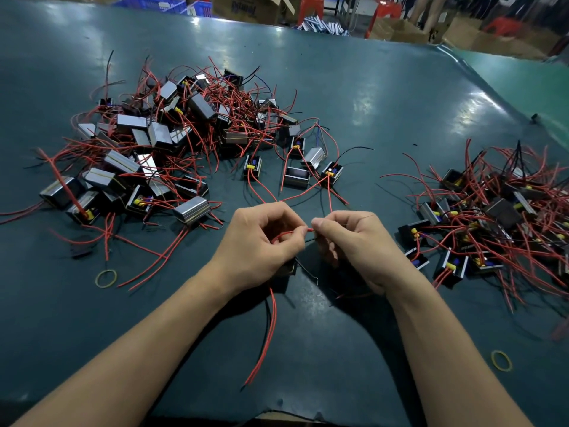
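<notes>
In the head view the red wire (291,233) looks light, thin and limp, so I judge it best pinched close to its end. My left grip (261,238) is curled tight on it just above the bench (369,103), my right grip (348,241) pinching the tip, the two nearly touching; a small black unit (289,268) sits under my left palm.

Left module heap (160,140), right module heap (498,211), rubber band (106,278), perhaps cardboard boxes (246,7)

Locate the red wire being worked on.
Head view, centre: the red wire is pinched between the left hand and right hand, right of the big box pile.
</notes>
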`<move>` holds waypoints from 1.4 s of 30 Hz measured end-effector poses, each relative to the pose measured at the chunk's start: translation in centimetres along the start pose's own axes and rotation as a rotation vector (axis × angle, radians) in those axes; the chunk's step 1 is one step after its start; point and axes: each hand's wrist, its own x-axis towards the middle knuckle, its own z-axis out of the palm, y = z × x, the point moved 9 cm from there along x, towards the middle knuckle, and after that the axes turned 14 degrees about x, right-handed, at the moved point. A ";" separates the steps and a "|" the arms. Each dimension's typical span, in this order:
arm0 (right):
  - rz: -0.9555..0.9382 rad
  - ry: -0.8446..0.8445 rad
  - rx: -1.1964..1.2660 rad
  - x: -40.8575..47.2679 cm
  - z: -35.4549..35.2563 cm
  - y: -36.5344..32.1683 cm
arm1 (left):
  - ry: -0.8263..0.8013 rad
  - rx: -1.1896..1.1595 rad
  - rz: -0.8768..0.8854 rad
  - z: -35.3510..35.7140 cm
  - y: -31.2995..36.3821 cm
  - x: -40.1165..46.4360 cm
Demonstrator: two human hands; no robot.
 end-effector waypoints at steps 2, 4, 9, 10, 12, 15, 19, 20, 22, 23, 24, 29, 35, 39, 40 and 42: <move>-0.186 0.086 -0.222 -0.3 -0.1 -1.2 | 0.027 0.020 -0.011 -0.1 -0.1 0.2; -0.487 0.149 -0.541 -1.3 0.8 -3.1 | 0.046 0.025 -0.038 -0.3 -0.5 0.4; -0.760 0.019 -0.750 -2.9 2.3 -4.8 | 0.079 0.021 -0.095 -0.8 -1.5 0.5; -0.757 -0.015 -0.741 -3.0 2.2 -4.8 | 0.085 0.017 -0.105 -0.9 -1.6 0.5; -0.759 -0.052 -0.703 -2.9 1.9 -5.1 | 0.081 0.005 -0.116 -0.9 -1.7 0.5; -0.771 -0.066 -0.641 -2.7 1.7 -5.2 | 0.048 -0.024 -0.116 -0.7 -1.5 0.6; -0.695 -0.098 -0.588 -2.2 1.6 -4.7 | -0.021 -0.064 -0.113 -0.3 -1.4 0.5; -0.704 -0.110 -0.585 -2.1 1.6 -4.7 | -0.037 -0.075 -0.114 -0.1 -1.3 0.5; -0.709 -0.124 -0.545 -2.0 1.4 -4.9 | -0.053 -0.081 -0.111 -0.1 -1.3 0.5; -0.693 -0.128 -0.525 -1.9 1.3 -4.9 | -0.052 -0.082 -0.105 -0.1 -1.2 0.4; -0.665 -0.128 -0.516 -1.7 1.2 -4.8 | -0.048 -0.087 -0.100 -0.2 -1.2 0.4; -0.504 -0.137 -0.472 -1.5 1.2 -4.0 | -0.023 -0.095 -0.049 -0.4 -0.7 0.2; -0.122 0.006 -0.189 -0.1 0.5 -0.6 | -0.009 -0.058 0.022 0.0 0.0 -0.1; -0.283 0.126 -0.275 -0.8 0.0 -1.6 | 0.084 -0.019 -0.041 -0.8 -0.9 0.2; -0.398 0.137 -0.380 -1.2 0.2 -2.4 | 0.103 -0.008 -0.064 -0.9 -1.2 0.2; -0.569 0.141 -0.557 -2.2 1.0 -3.6 | 0.148 -0.005 -0.117 -1.3 -1.7 0.3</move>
